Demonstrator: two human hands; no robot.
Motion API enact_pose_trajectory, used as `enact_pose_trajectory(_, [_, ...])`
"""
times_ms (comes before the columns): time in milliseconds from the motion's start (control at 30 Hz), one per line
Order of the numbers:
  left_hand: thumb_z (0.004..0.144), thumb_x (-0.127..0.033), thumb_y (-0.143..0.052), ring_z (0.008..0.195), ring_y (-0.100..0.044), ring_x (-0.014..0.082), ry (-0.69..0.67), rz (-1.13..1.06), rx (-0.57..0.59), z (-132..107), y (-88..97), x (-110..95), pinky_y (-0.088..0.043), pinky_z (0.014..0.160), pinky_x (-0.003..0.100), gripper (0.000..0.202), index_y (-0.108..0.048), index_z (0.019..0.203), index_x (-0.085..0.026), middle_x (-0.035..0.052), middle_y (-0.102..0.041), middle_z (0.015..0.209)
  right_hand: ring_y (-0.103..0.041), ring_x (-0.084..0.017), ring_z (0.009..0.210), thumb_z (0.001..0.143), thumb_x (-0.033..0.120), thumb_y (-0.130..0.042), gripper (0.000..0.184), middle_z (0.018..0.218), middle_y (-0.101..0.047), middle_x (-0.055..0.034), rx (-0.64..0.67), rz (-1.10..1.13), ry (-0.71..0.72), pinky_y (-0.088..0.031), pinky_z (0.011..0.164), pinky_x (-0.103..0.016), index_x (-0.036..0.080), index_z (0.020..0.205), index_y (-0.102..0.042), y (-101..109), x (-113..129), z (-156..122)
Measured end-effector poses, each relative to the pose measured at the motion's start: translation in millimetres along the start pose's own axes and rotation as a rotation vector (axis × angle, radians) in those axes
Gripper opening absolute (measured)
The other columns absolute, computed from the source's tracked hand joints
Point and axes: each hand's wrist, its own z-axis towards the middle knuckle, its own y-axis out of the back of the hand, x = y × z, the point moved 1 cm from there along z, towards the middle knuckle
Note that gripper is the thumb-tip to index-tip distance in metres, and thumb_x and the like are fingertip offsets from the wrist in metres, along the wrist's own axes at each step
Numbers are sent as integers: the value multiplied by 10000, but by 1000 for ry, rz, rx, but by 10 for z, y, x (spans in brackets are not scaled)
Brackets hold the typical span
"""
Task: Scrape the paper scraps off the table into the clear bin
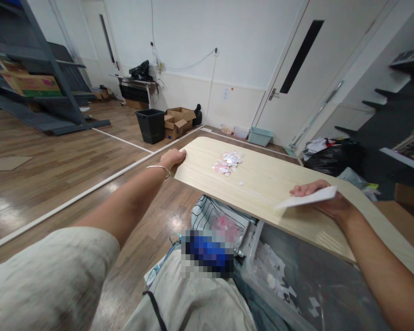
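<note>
Below the near edge of the one table (262,172), a single clear plastic bin (251,257) holds many white scraps (272,271), too jumbled to count. Just beside it lies one striped cloth (200,212), with a clump of pink pieces (224,223) showing within it.

Over the tabletop, the two hands are well apart. The right hand (312,186) pinches one white sheet (308,199), held tilted; the left hand (173,157) is curled at the table's left end, though how firmly it grips cannot be told. Between them sits one pile of paper bits (230,161), white and pink, dozens at least, with one small white piece (241,183) lying loose on its near side.

Farther off, on the floor, stand one black bin (151,126), at least two open cardboard boxes (179,120) beside it, and one pale teal tub (260,136). Two doors (327,69) with dark narrow panes are set in the walls beyond.
</note>
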Motion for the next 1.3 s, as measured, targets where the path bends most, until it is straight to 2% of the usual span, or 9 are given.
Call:
enact_pose_trajectory(133, [1217, -547, -483, 1579, -840, 481, 20, -17, 19, 10, 6, 1, -687, 1214, 452, 762, -889, 1673, -91, 289, -858, 1685, -845, -412, 886, 580, 727, -1141, 473, 820, -894, -95, -172, -143, 1, -759, 979, -614, 356, 687, -868, -120, -110, 124])
enact_pose_trajectory(267, [1227, -527, -475, 1620, -818, 474, 26, -25, 29, 8, 6, -1, -674, 1244, 450, 758, -871, 1698, -85, 289, -825, 1740, -889, -433, 1042, 646, 631, -1157, 441, 1007, -976, -123, -87, -178, 4, -760, 1018, -559, 292, 872, -987, -283, -106, 176])
enact_pose_trajectory(433, [1228, -540, -473, 1630, -812, 466, 27, -29, 37, 11, 6, 2, -665, 1258, 443, 777, -856, 1716, -74, 290, -798, 1779, -898, -449, 1226, 688, 701, -1154, 503, 1194, -1010, -142, -14, -211, 34, -735, 1128, -522, 280, 938, -1036, -334, -29, 128])
enact_pose_trajectory(600, [1230, -550, -477, 1625, -815, 469, 26, -30, 34, 17, 12, 6, -664, 1268, 445, 772, -869, 1705, -82, 284, -817, 1752, -907, -453, 1238, 717, 771, -1154, 557, 1209, -1010, -154, -2, -193, 38, -708, 1216, -555, 274, 942, -1041, -344, -17, 100])
enact_pose_trajectory(733, [1235, -544, -477, 1618, -821, 466, 24, -30, 31, 22, 7, 6, -664, 1264, 438, 769, -867, 1703, -74, 290, -815, 1753, -923, -466, 1258, 776, 775, -1134, 530, 1182, -1010, -170, 52, -204, 133, -697, 1266, -591, 281, 945, -1045, -347, -9, 130])
enact_pose_trajectory(933, [1244, -520, -470, 1612, -824, 464, 25, -26, 25, 21, -15, 4, -667, 1249, 428, 750, -872, 1690, -70, 292, -808, 1764, -915, -439, 962, 657, 506, -1071, 260, 889, -949, -134, -151, -232, 176, -766, 979, -567, 285, 738, -961, -68, -97, 186])
enact_pose_trajectory(1033, [1236, -516, -481, 1582, -841, 471, 27, -26, 21, 25, -23, 4, -678, 1227, 441, 740, -886, 1667, -73, 293, -832, 1726, -889, -434, 917, 662, 434, -1024, 186, 821, -913, -114, -244, -248, 188, -758, 980, -586, 302, 648, -895, 19, -150, 188])
enact_pose_trajectory(1167, [1232, -528, -491, 1543, -862, 468, 25, -27, 16, 35, -24, 10, -680, 1210, 438, 736, -899, 1653, -84, 288, -856, 1688, -906, -448, 1030, 738, 537, -1087, 276, 943, -955, -115, -231, -235, 209, -738, 1130, -632, 300, 768, -950, -112, -172, 195])
enact_pose_trajectory(1300, [1244, -552, -481, 1563, -852, 459, 27, -22, 20, 38, -22, 13, -670, 1213, 417, 756, -887, 1674, -81, 284, -838, 1722, -918, -444, 1167, 784, 864, -1129, 612, 1083, -987, -159, -10, -208, 230, -717, 1203, -610, 278, 920, -1014, -331, -103, 191])
